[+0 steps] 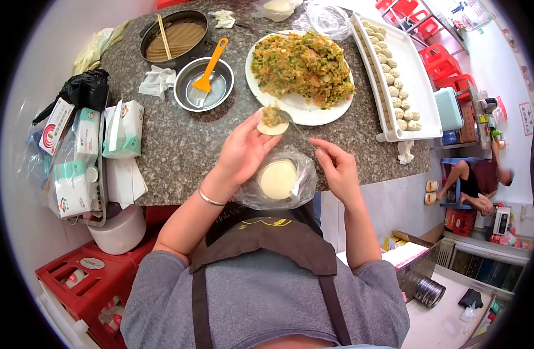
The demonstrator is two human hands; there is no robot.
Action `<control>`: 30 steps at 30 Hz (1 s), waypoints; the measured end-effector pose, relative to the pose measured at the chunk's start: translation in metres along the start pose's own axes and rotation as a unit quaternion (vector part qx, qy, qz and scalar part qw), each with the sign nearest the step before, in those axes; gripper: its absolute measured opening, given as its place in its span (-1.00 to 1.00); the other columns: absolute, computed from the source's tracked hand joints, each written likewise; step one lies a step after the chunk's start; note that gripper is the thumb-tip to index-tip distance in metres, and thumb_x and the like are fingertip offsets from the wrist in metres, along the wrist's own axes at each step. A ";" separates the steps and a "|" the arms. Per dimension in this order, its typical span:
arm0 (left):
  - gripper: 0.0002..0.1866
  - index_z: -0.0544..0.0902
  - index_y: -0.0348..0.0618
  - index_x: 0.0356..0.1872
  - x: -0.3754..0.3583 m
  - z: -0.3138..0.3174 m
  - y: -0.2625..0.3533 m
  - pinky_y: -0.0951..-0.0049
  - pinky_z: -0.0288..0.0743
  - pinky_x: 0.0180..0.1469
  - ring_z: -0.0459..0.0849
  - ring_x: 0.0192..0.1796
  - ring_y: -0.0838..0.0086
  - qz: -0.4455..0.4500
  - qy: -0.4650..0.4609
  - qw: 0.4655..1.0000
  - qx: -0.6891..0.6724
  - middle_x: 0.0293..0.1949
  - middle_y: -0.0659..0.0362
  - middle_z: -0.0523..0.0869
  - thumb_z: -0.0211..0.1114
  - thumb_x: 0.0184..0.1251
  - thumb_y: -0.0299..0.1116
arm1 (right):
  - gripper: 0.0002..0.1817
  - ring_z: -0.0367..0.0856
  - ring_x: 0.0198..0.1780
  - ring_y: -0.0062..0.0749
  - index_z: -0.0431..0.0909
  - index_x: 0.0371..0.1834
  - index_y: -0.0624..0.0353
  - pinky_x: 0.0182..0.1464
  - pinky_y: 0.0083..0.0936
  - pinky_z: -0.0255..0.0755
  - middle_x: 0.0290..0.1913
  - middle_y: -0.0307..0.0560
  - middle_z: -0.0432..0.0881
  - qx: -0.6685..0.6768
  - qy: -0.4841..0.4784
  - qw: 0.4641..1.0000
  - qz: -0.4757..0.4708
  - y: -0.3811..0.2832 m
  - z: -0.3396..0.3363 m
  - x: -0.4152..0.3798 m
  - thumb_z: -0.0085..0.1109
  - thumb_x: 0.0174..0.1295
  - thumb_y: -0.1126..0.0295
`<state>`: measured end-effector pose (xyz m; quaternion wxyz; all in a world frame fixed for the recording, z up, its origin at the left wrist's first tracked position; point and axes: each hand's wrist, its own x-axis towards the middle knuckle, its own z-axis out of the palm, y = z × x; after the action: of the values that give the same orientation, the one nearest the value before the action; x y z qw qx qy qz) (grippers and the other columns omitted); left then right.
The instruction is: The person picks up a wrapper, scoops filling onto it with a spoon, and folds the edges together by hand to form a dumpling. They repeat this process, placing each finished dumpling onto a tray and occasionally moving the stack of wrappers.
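Note:
My left hand (pixel 242 152) holds a round dough wrapper (pixel 276 129) on its fingers, with a small heap of chopped filling (pixel 272 116) on top. Between the closed fingers of my right hand (pixel 338 167) is a thin metal utensil (pixel 302 135), its tip reaching toward that wrapper. Just beyond, a white plate (pixel 319 118) carries a large mound of chopped vegetable filling (pixel 304 67). Below my hands, a stack of round wrappers (pixel 278 180) lies in a clear plastic bag (pixel 307 171) at the counter's near edge.
Rows of pleated dumplings (pixel 393 81) sit on a white tray (pixel 422 110) at right. Left of the plate are a metal bowl (pixel 185 93) with an orange brush (pixel 211 67) and a round pan (pixel 204 43) with chopsticks (pixel 164 36). Tissue packs (pixel 124 129) stand left. A person (pixel 482 180) sits at far right.

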<state>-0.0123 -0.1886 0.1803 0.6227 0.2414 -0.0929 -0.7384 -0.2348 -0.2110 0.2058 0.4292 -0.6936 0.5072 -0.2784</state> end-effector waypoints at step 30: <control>-0.50 0.34 -0.35 0.36 0.008 0.019 0.028 0.39 0.53 0.27 0.59 0.23 0.37 0.076 -0.019 0.977 0.196 0.22 0.02 0.56 0.16 0.47 -0.42 | -0.71 0.51 -0.47 -0.61 0.67 0.05 0.19 -0.34 -0.64 0.41 -0.29 -0.06 0.72 0.049 0.053 0.997 -0.008 0.006 -0.015 0.000 0.18 0.26 0.53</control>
<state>0.0024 -0.2052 0.2065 0.6160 0.3366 -0.2661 -0.6606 -0.2500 -0.2160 0.2078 0.4327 -0.6602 0.5096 -0.3424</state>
